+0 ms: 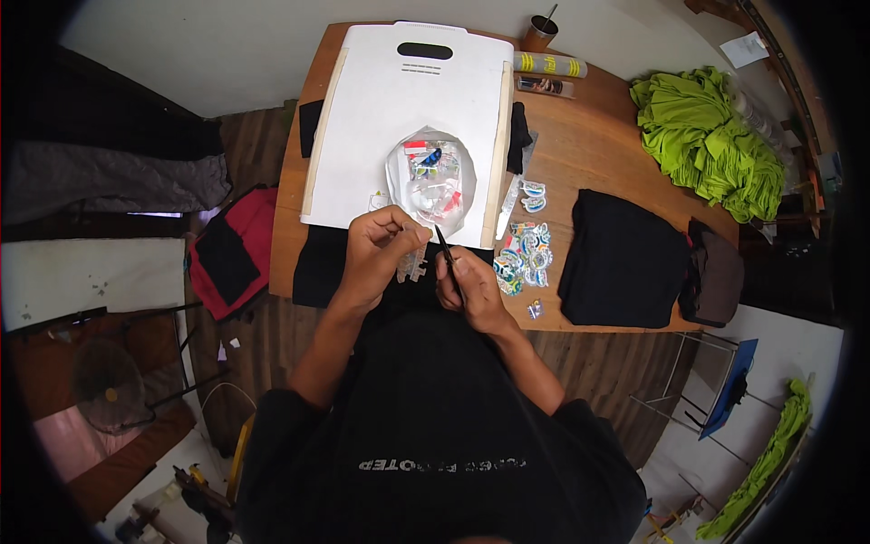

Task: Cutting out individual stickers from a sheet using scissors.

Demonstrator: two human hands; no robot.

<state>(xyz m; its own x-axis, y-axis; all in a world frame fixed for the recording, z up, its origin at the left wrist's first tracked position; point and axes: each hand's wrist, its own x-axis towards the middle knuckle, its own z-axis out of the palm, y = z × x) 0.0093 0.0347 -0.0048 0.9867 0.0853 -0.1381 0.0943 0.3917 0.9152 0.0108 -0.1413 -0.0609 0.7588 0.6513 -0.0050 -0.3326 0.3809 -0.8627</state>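
My left hand [385,243] pinches the edge of a jagged, see-through film piece [414,266] that hangs below its fingertips. Close beside it, my right hand [471,286] is closed around a slim black pointed tool [446,247]; whether this is a pair of tweezers or a blade cannot be made out. The tool's tip points up toward my left fingertips. Both hands are at the near edge of a white box [362,136], which has a ragged round opening in its top. Inside the opening lie shiny film scraps [435,186] with red and blue prints.
On the wooden table [580,118], cut-out shiny stickers [524,258] are piled right of the box. Folded black cloth [625,258] lies farther right, with a heap of lime-green cloth [707,140] behind it. A brown cup [540,33] and a printed roll [553,64] stand at the back.
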